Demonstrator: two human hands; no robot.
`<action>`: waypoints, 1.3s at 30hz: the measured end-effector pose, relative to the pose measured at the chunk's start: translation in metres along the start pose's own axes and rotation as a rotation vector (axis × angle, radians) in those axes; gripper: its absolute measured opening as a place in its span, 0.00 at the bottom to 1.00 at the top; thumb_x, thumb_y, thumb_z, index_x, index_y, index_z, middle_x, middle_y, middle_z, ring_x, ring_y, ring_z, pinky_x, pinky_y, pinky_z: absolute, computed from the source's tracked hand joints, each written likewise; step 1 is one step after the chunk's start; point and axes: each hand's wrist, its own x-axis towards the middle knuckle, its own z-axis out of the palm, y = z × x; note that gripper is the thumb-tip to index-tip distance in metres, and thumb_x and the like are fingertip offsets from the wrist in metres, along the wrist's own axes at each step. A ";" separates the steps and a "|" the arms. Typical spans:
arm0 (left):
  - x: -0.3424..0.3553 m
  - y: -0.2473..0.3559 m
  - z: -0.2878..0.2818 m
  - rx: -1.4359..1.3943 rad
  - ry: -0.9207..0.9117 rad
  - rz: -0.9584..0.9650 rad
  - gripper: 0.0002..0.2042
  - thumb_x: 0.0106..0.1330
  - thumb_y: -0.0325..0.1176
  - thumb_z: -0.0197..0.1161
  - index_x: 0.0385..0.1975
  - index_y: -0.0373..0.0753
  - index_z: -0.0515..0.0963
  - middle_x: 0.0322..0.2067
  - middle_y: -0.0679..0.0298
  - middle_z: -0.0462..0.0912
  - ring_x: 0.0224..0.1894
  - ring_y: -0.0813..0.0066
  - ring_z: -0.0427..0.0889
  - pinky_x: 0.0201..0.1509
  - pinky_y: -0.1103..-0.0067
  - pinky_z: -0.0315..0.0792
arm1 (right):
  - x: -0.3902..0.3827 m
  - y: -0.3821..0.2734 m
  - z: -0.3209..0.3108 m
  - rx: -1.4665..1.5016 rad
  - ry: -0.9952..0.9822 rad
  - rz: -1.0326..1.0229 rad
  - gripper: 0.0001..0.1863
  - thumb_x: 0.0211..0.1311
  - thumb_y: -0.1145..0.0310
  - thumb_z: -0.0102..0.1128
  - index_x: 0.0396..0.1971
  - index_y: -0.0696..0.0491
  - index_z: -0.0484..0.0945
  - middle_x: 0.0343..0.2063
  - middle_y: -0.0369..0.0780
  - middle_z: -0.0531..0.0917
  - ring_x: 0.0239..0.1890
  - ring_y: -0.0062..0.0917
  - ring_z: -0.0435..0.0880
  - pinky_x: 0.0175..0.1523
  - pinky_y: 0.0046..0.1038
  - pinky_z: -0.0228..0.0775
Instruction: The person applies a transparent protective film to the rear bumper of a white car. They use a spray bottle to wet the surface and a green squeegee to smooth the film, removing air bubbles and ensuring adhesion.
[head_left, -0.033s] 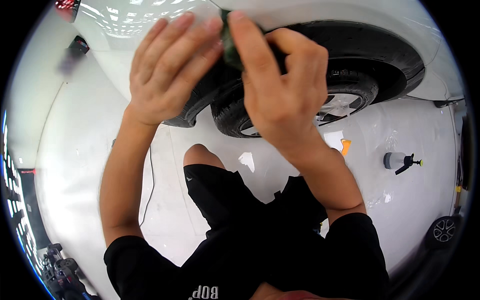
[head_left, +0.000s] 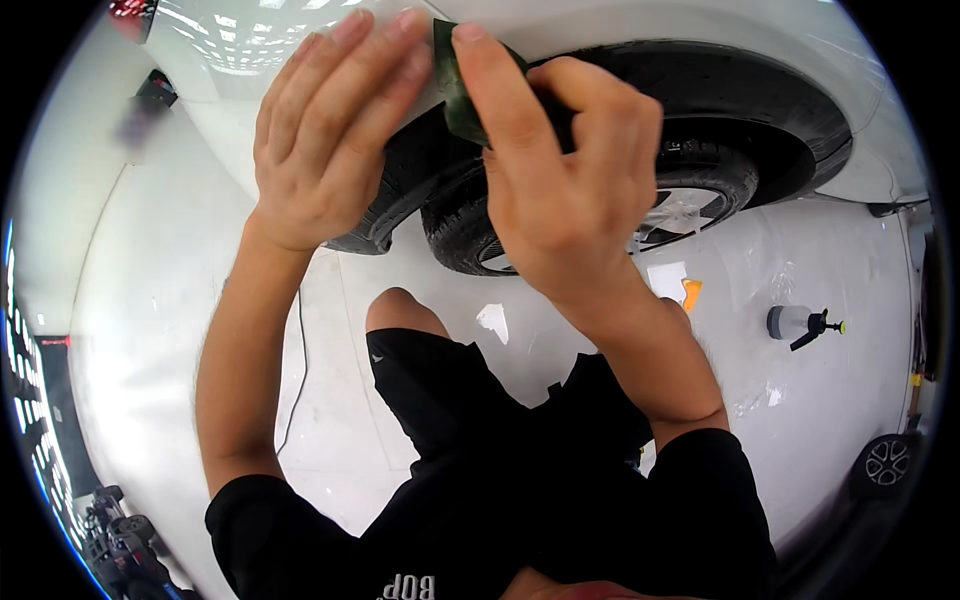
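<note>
My left hand (head_left: 320,150) lies against the white car panel (head_left: 215,125) above the wheel arch, fingers stretched out. Just right of its fingertips, a dark green, slightly see-through squeegee blade (head_left: 460,100) is gripped in my right hand (head_left: 565,185). The index finger runs along the blade, and the other fingers curl behind it. The blade reaches up to where the white panel meets the black wheel arch trim (head_left: 690,80). Its far edge is partly hidden by my fingers. Below the arch is the black tyre (head_left: 735,170).
A pump spray bottle (head_left: 795,322) stands on the white floor at the right. Nearer the wheel lie an orange piece (head_left: 691,293) and a white scrap (head_left: 494,322). A thin cable (head_left: 303,370) crosses the floor at left. Another car's wheel (head_left: 887,460) shows at lower right.
My left hand has shifted slightly left, away from the blade, so more of the green blade shows. My right hand has barely moved.
</note>
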 end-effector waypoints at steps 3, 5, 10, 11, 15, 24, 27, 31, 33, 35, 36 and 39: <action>0.002 0.004 -0.002 0.026 -0.041 -0.072 0.19 0.65 0.19 0.54 0.54 0.39 0.81 0.59 0.54 0.81 0.66 0.53 0.75 0.72 0.63 0.67 | -0.020 0.014 -0.021 0.163 -0.130 0.038 0.24 0.51 0.79 0.69 0.53 0.54 0.85 0.36 0.38 0.76 0.37 0.27 0.74 0.40 0.25 0.69; 0.008 0.011 0.000 0.046 -0.126 -0.067 0.18 0.66 0.19 0.55 0.52 0.41 0.83 0.58 0.57 0.82 0.66 0.54 0.75 0.73 0.64 0.66 | -0.039 0.026 -0.041 0.249 -0.193 0.126 0.24 0.54 0.78 0.69 0.54 0.57 0.83 0.37 0.39 0.77 0.36 0.27 0.75 0.39 0.25 0.70; 0.000 0.011 0.012 0.126 -0.067 0.093 0.14 0.66 0.25 0.63 0.48 0.49 0.86 0.55 0.67 0.85 0.66 0.59 0.74 0.75 0.67 0.63 | -0.042 0.041 -0.052 0.386 -0.091 0.432 0.17 0.70 0.69 0.61 0.52 0.63 0.75 0.36 0.39 0.79 0.33 0.22 0.77 0.39 0.22 0.71; -0.001 0.012 0.012 0.118 -0.058 0.116 0.12 0.65 0.27 0.65 0.47 0.49 0.86 0.55 0.68 0.85 0.66 0.60 0.74 0.75 0.67 0.63 | -0.035 0.045 -0.052 0.358 -0.059 0.426 0.16 0.74 0.67 0.59 0.52 0.63 0.74 0.36 0.39 0.80 0.33 0.20 0.77 0.39 0.21 0.70; -0.001 0.010 0.019 0.126 -0.001 0.099 0.12 0.57 0.39 0.71 0.41 0.56 0.88 0.50 0.78 0.87 0.59 0.68 0.81 0.73 0.71 0.66 | -0.007 0.061 -0.029 0.062 -0.020 0.136 0.15 0.69 0.67 0.65 0.48 0.61 0.77 0.34 0.38 0.80 0.32 0.23 0.77 0.38 0.24 0.71; 0.002 0.003 -0.002 0.099 -0.044 0.026 0.11 0.68 0.28 0.63 0.48 0.42 0.84 0.55 0.61 0.83 0.61 0.60 0.79 0.67 0.64 0.72 | 0.006 0.018 -0.031 0.332 -0.138 0.199 0.18 0.58 0.69 0.71 0.43 0.62 0.77 0.33 0.44 0.79 0.31 0.33 0.79 0.32 0.30 0.73; -0.020 0.005 0.001 0.062 -0.091 0.038 0.12 0.70 0.28 0.59 0.50 0.40 0.82 0.58 0.55 0.80 0.65 0.53 0.75 0.68 0.55 0.70 | 0.034 0.022 -0.022 0.264 0.021 0.103 0.14 0.53 0.68 0.66 0.36 0.59 0.76 0.30 0.41 0.77 0.28 0.27 0.78 0.30 0.27 0.70; -0.018 0.013 -0.016 0.058 -0.260 -0.009 0.15 0.71 0.27 0.56 0.56 0.42 0.78 0.61 0.54 0.78 0.69 0.50 0.71 0.73 0.52 0.62 | 0.112 0.023 -0.019 -0.015 -0.031 -0.067 0.10 0.49 0.67 0.62 0.30 0.57 0.77 0.28 0.39 0.76 0.26 0.22 0.77 0.28 0.25 0.68; -0.005 0.013 -0.016 0.075 -0.236 0.007 0.15 0.71 0.27 0.56 0.56 0.42 0.78 0.62 0.55 0.78 0.69 0.50 0.71 0.73 0.51 0.62 | 0.149 0.041 -0.027 -0.197 -0.181 -0.094 0.10 0.51 0.67 0.62 0.31 0.58 0.79 0.29 0.40 0.79 0.27 0.23 0.79 0.28 0.26 0.70; -0.004 0.012 -0.024 0.076 -0.216 0.008 0.15 0.71 0.25 0.56 0.56 0.42 0.76 0.63 0.54 0.78 0.69 0.49 0.72 0.72 0.50 0.63 | 0.180 0.073 -0.025 -0.280 -0.121 -0.142 0.09 0.55 0.66 0.61 0.31 0.57 0.81 0.29 0.42 0.82 0.27 0.27 0.84 0.29 0.28 0.73; -0.006 0.014 -0.024 0.068 -0.216 0.007 0.15 0.71 0.25 0.56 0.56 0.42 0.76 0.63 0.54 0.78 0.69 0.49 0.72 0.72 0.50 0.63 | 0.194 0.101 -0.031 -0.330 -0.034 -0.192 0.09 0.59 0.65 0.61 0.32 0.56 0.82 0.29 0.43 0.84 0.27 0.29 0.87 0.29 0.30 0.75; -0.001 0.006 -0.023 0.078 -0.103 0.024 0.16 0.70 0.24 0.57 0.57 0.40 0.75 0.61 0.51 0.78 0.67 0.46 0.73 0.69 0.50 0.67 | 0.235 0.189 -0.098 -0.443 0.071 0.174 0.19 0.67 0.60 0.60 0.32 0.66 0.81 0.29 0.55 0.85 0.35 0.50 0.87 0.42 0.45 0.78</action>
